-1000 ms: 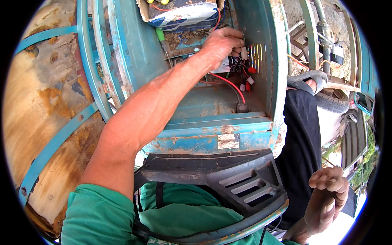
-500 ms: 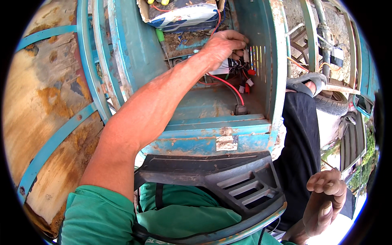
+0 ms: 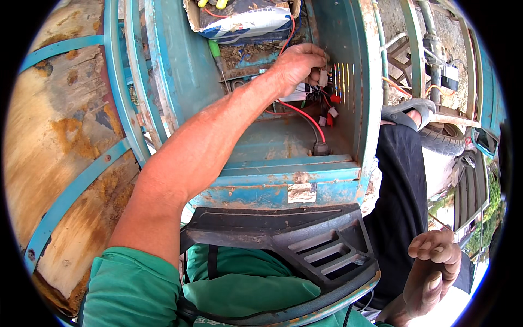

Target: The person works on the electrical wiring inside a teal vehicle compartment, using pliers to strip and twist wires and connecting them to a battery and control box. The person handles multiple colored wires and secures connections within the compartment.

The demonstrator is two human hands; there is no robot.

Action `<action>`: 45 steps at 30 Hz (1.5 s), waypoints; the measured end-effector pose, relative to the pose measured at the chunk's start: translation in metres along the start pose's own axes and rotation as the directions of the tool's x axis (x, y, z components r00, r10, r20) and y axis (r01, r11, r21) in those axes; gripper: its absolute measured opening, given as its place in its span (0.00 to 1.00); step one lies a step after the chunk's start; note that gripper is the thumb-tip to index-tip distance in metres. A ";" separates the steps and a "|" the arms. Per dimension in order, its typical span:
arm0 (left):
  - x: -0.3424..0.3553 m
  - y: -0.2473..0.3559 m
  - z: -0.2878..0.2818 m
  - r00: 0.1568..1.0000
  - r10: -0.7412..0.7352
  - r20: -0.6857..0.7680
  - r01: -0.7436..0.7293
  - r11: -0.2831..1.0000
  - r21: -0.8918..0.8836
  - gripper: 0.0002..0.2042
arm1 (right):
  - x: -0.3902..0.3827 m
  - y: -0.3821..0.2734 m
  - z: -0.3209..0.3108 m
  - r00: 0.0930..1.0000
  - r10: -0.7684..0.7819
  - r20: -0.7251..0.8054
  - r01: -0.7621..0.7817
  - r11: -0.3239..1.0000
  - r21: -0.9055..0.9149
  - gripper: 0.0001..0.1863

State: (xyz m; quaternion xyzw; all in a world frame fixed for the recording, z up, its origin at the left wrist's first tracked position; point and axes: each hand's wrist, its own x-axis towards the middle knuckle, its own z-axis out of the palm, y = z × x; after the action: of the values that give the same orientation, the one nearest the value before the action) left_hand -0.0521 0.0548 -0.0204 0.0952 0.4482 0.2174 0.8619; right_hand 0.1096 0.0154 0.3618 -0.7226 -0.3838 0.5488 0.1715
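Observation:
My left hand (image 3: 302, 64) reaches into the blue metal box and pinches a whitish plug connector (image 3: 323, 78) by its slotted right wall. Just below the fingers is a tangle of thin wires with red connectors (image 3: 335, 99) and small white connectors (image 3: 333, 111). A thick red cable (image 3: 305, 115) curves beneath the wrist to a grey fitting (image 3: 321, 147) on the box floor. My right hand (image 3: 433, 267) is at the lower right, outside the box, fingers loosely curled and thumb apart. I see nothing between them. A thin rod (image 3: 439, 220) shows beside its fingertips; whether it touches the hand I cannot tell.
A battery-like block in torn white-and-blue wrapping (image 3: 245, 24) sits at the box's far end. A green-handled screwdriver (image 3: 215, 50) leans nearby. The box's rusty front rim (image 3: 272, 174) and a black slotted plastic panel (image 3: 327, 245) lie between the box and my body.
My left hand has shifted very slightly left and downward with the whitish connector in its fingers. My right hand stays almost still.

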 end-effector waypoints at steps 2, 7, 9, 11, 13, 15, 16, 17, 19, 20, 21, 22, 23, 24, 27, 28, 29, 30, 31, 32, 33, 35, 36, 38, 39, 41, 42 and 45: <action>-0.001 0.000 0.000 1.000 0.009 -0.006 -0.009 1.000 0.016 0.08 | 0.000 0.000 0.000 1.000 0.000 -0.002 0.000 1.000 0.005 0.19; -0.002 0.001 0.003 0.997 0.043 -0.061 -0.037 0.994 0.103 0.08 | -0.001 0.001 0.000 1.000 -0.003 -0.007 0.003 1.000 0.017 0.19; -0.001 0.000 0.004 0.993 0.067 -0.092 -0.052 0.985 0.162 0.09 | -0.001 0.001 0.000 1.000 -0.005 -0.008 0.005 1.000 0.022 0.19; 0.001 -0.001 0.002 0.991 0.092 -0.094 -0.071 0.975 0.208 0.10 | -0.001 0.001 0.001 1.000 -0.007 -0.010 0.007 1.000 0.023 0.19; 0.003 -0.003 0.000 0.991 0.118 -0.067 -0.098 0.966 0.241 0.09 | 0.000 0.001 0.001 1.000 -0.010 -0.006 0.010 1.000 0.029 0.19; 0.002 -0.002 0.001 0.990 0.124 -0.059 -0.108 0.968 0.227 0.08 | 0.000 0.001 0.001 1.000 -0.012 -0.002 0.012 0.999 0.032 0.18; 0.002 -0.002 0.001 0.990 0.128 -0.056 -0.113 0.969 0.220 0.07 | 0.000 0.001 0.001 1.000 -0.012 0.000 0.012 0.999 0.032 0.18; 0.002 -0.002 0.000 0.991 0.130 -0.035 -0.120 0.970 0.214 0.07 | 0.000 0.000 0.001 1.000 -0.013 0.002 0.013 0.999 0.032 0.18; 0.003 -0.002 -0.002 0.991 0.135 0.006 -0.133 0.971 0.201 0.07 | 0.000 0.000 0.002 1.000 -0.009 0.005 0.009 0.999 0.030 0.18; 0.003 -0.001 -0.001 0.992 0.128 0.013 -0.128 0.972 0.197 0.07 | 0.000 0.000 0.002 1.000 -0.008 0.007 0.008 1.000 0.030 0.18; 0.002 -0.001 -0.001 0.992 0.122 0.021 -0.123 0.973 0.194 0.08 | 0.000 0.000 0.002 1.000 -0.008 0.007 0.008 0.999 0.031 0.18; 0.002 -0.001 0.000 0.993 0.115 0.028 -0.118 0.975 0.190 0.08 | 0.000 0.000 0.002 1.000 -0.008 0.007 0.007 0.999 0.032 0.18; -0.001 0.002 0.002 0.991 0.129 0.030 -0.132 0.961 0.245 0.07 | 0.000 0.000 0.002 1.000 -0.007 0.005 0.007 0.999 0.034 0.18; -0.005 0.007 0.004 0.989 0.142 0.034 -0.146 0.943 0.298 0.07 | 0.000 0.000 0.002 1.000 -0.006 0.005 0.006 0.999 0.037 0.18; -0.004 0.006 0.002 0.950 0.299 0.089 -0.301 0.801 0.518 0.06 | 0.000 0.000 0.002 1.000 -0.007 0.005 0.007 0.999 0.039 0.18; -0.002 0.004 0.000 0.923 0.364 0.124 -0.363 0.720 0.592 0.06 | 0.000 -0.001 0.002 1.000 -0.008 0.003 0.008 0.999 0.034 0.18; -0.003 0.005 0.001 0.922 0.361 0.139 -0.365 0.691 0.624 0.06 | -0.001 0.000 0.002 1.000 -0.008 -0.001 0.008 0.999 0.032 0.18; -0.004 0.007 0.002 0.921 0.358 0.154 -0.366 0.660 0.656 0.06 | -0.001 0.000 0.002 1.000 -0.007 -0.006 0.008 0.999 0.034 0.18; -0.005 0.008 0.002 0.920 0.354 0.169 -0.367 0.628 0.686 0.06 | -0.001 0.000 0.003 1.000 -0.006 -0.010 0.007 0.999 0.036 0.18; -0.006 0.010 0.003 0.925 0.339 0.173 -0.359 0.628 0.690 0.06 | -0.001 -0.001 0.003 1.000 -0.006 -0.015 0.006 0.999 0.037 0.18; -0.007 0.013 0.003 0.929 0.324 0.177 -0.351 0.628 0.694 0.06 | -0.001 -0.001 0.003 1.000 -0.005 -0.011 0.005 0.999 0.033 0.18; -0.010 0.018 0.004 0.947 0.274 0.168 -0.316 0.693 0.648 0.06 | -0.001 -0.001 0.002 1.000 -0.003 -0.003 0.003 1.000 0.026 0.18; -0.011 0.020 0.006 0.958 0.238 0.158 -0.285 0.753 0.593 0.07 | -0.001 -0.001 0.002 1.000 -0.003 -0.007 0.003 1.000 0.028 0.18; -0.014 0.023 0.008 0.968 0.191 0.164 -0.250 0.808 0.534 0.07 | -0.002 0.000 0.003 1.000 -0.002 -0.014 0.003 1.000 0.031 0.18; -0.015 0.025 0.008 0.967 0.182 0.177 -0.250 0.808 0.533 0.08 | -0.002 0.001 0.002 1.000 -0.002 -0.013 0.002 0.999 0.036 0.18; -0.015 0.024 0.008 0.963 0.175 0.203 -0.259 0.805 0.534 0.09 | -0.002 0.002 0.002 1.000 -0.002 -0.010 0.002 0.999 0.045 0.18; -0.014 0.023 0.007 0.960 0.178 0.216 -0.269 0.801 0.535 0.09 | -0.002 0.002 0.002 1.000 -0.004 -0.011 0.004 0.999 0.051 0.17; -0.012 0.021 0.007 0.949 0.206 0.239 -0.307 0.779 0.547 0.10 | -0.003 0.003 0.001 1.000 -0.005 -0.015 0.006 0.998 0.067 0.17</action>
State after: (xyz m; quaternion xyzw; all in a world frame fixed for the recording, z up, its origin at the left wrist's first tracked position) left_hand -0.0585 0.0685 -0.0004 0.4300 0.4021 0.1782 0.7885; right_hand 0.1091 0.0117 0.3614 -0.7194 -0.3658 0.5555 0.2002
